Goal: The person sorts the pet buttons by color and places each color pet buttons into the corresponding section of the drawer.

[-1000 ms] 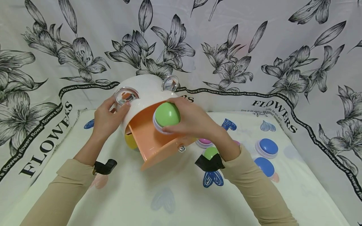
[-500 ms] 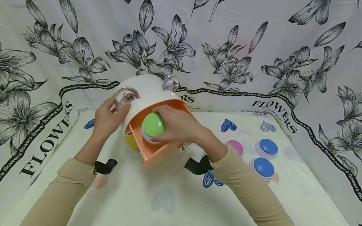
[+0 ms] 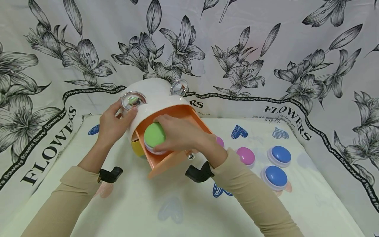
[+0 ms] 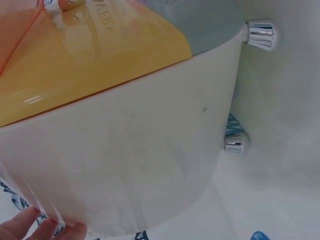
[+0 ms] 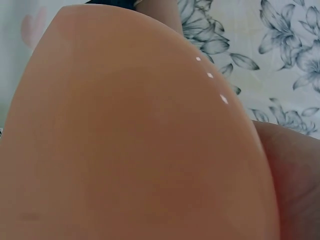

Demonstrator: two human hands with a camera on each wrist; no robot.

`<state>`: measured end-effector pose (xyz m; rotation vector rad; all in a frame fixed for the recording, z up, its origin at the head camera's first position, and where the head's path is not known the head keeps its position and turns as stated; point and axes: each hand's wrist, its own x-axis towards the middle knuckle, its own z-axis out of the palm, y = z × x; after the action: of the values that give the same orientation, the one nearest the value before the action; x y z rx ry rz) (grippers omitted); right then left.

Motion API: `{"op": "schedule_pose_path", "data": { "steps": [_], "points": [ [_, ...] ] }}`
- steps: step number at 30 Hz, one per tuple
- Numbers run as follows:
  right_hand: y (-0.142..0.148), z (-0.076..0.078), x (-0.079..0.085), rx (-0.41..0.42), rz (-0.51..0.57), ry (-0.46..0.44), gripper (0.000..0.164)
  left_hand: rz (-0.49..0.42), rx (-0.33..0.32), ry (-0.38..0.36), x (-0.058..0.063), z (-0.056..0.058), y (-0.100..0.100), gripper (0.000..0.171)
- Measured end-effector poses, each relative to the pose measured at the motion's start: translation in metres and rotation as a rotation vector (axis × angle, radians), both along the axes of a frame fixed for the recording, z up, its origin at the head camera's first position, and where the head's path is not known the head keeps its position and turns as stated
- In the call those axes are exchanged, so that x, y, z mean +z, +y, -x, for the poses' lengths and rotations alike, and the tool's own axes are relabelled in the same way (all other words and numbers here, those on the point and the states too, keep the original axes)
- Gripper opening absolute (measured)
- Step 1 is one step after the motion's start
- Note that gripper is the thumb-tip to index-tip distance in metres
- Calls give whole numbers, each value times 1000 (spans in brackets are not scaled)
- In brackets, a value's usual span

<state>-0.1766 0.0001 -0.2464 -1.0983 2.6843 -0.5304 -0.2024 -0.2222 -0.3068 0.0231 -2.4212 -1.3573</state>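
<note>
A white rounded drawer box (image 3: pixel 149 90) with two chrome ring-shaped ears stands at the middle of the head view, its orange drawer (image 3: pixel 177 159) pulled out. My left hand (image 3: pixel 113 123) holds the box at its left ear, thumb in front; the left wrist view shows the fingertips (image 4: pixel 45 230) against the white wall. Inside the drawer, my right hand (image 3: pixel 183 133) grips a round container with a green dome top (image 3: pixel 155 135) and white base. The right wrist view is mostly filled by the orange drawer front. A yellow drawer (image 4: pixel 100 65) lies below, closed.
To the right on the white cloth (image 3: pixel 189 210) lie two blue-topped round containers, one farther (image 3: pixel 281 153) and one nearer (image 3: pixel 276 175). A pink-topped container (image 3: pixel 245 155) sits left of them, and another pink top (image 3: pixel 220 141) shows partly behind the right wrist. Flower-printed fabric (image 3: pixel 237 59) hangs behind.
My right hand has carried the green-topped container left and down, deeper into the orange drawer. The left hand and the box have stayed in place.
</note>
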Motion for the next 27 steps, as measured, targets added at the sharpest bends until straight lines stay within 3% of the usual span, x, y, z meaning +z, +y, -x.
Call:
{"op": "schedule_pose_path", "data": {
  "steps": [12, 27],
  "points": [
    [-6, 5, -5, 41, -14, -23, 58, -2, -1, -8, 1, -1, 0, 63],
    [-9, 8, 0, 48, -169, -12, 63, 0, 1, -10, 0, 0, -1, 65]
  ]
}}
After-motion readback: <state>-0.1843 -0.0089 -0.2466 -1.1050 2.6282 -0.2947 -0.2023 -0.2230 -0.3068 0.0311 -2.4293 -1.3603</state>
